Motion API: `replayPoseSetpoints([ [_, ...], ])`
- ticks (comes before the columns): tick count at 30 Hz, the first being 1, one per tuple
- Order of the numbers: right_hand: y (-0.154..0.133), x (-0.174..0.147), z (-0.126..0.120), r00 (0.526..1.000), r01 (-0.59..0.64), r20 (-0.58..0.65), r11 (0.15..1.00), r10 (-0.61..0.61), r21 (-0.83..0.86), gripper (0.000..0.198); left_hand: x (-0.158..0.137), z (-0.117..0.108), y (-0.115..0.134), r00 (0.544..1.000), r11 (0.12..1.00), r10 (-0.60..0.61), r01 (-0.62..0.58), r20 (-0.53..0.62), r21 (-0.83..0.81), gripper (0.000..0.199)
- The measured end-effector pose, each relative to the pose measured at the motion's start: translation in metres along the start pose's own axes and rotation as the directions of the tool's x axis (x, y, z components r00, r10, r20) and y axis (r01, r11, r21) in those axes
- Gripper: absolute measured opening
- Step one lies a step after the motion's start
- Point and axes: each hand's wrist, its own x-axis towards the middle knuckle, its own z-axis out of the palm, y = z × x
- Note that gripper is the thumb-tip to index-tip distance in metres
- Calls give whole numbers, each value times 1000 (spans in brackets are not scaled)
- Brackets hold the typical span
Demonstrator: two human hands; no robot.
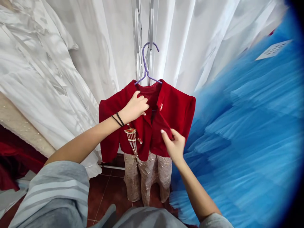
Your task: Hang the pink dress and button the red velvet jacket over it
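Head camera: you face a red jacket spread on a purple hanger in front of a white curtain. The hanger's hook is up by a white hanging strip; how firmly it catches there is hard to tell. Below the hem hangs pale, shiny cloth, above a red tiled floor.

Your left hand lies at the collar, fingers half curled; whether it pinches the cloth is hidden. Your right hand is closed on the opposite front edge, thumb on the inner side, folding that flap back.

A beaded tassel dangles just below your left wrist. Its strands could snag on your black wristbands if that arm sweeps downward. A hard pull with the right hand could drag one shoulder off the hanger, or unseat the hook. To the right, a puffy blue dress crowds close, and its netting could catch your right forearm.
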Motion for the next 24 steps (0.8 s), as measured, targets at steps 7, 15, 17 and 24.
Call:
replayPoseSetpoints([
  [7,-54,-31,27,944,195,280,980,-175,-48,26,25,-2,1,970,947,-196,149,-144,-283,13],
  [15,10,1,140,825,136,553,991,-116,5,57,-8,0,16,877,756,-391,133,-279,-641,42],
  [17,5,-9,132,828,168,544,986,-131,-17,42,-30,12,32,882,824,-384,195,-272,-532,56],
  [24,67,-107,54,990,-33,139,999,30,20,29,-84,56,47,711,722,-656,492,-255,-487,22],
])
